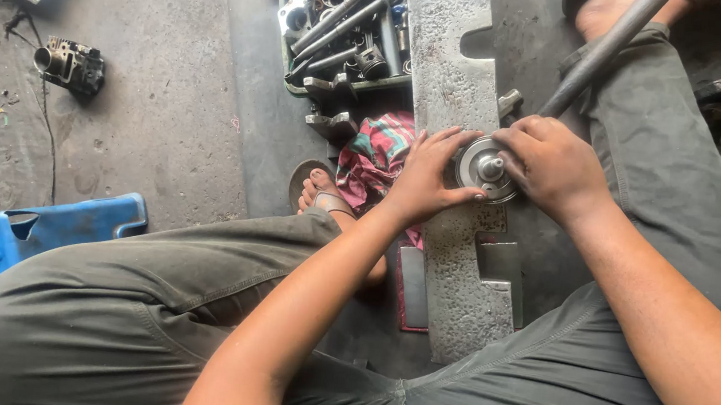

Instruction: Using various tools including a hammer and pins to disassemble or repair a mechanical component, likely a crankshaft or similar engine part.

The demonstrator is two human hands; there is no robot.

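Both hands hold the round metal disc [483, 167] tight. It sits between the left hand [424, 175] and the right hand [550, 164] (on a long metal bar [467, 80]).

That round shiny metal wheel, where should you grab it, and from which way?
Probably by its outer rim, from above. The round metal wheel lies flat on the grey metal slab, and the left hand and right hand already pinch opposite edges. The middle stub looks too thin.
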